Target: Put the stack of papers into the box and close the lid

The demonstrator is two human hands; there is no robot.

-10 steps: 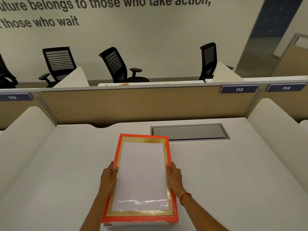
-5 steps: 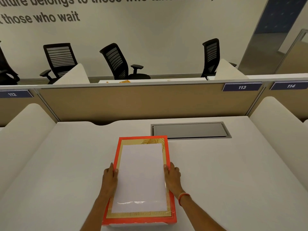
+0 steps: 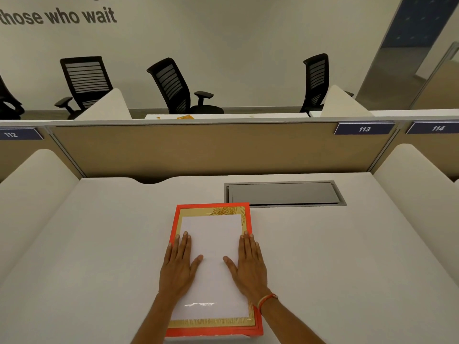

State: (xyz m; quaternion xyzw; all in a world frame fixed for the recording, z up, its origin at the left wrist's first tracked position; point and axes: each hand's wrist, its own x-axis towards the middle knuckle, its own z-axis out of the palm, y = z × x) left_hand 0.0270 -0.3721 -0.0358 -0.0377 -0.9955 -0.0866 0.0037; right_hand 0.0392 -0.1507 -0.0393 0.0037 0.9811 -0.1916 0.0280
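A flat box [image 3: 212,209] lies lengthwise on the white desk [image 3: 342,264] in front of me. Its lid is on and has an orange-red rim, a gold border and a glossy white middle panel. My left hand [image 3: 179,265] rests palm down on the lid's left half, fingers stretched out. In the same way my right hand [image 3: 249,265], with a thread band at the wrist, lies flat on the right half. Neither hand holds anything. No stack of papers shows; the inside of the box is hidden.
A grey cable hatch [image 3: 283,193] is set into the desk just beyond the box's far right corner. A tan partition [image 3: 198,147] closes the back of the desk, and white curved dividers stand at the left [image 3: 32,194] and right [image 3: 417,192]. Black office chairs stand beyond the partition.
Both hands have left the long sides of the lid and now lie flat on top of it. The box sits a little farther from me.
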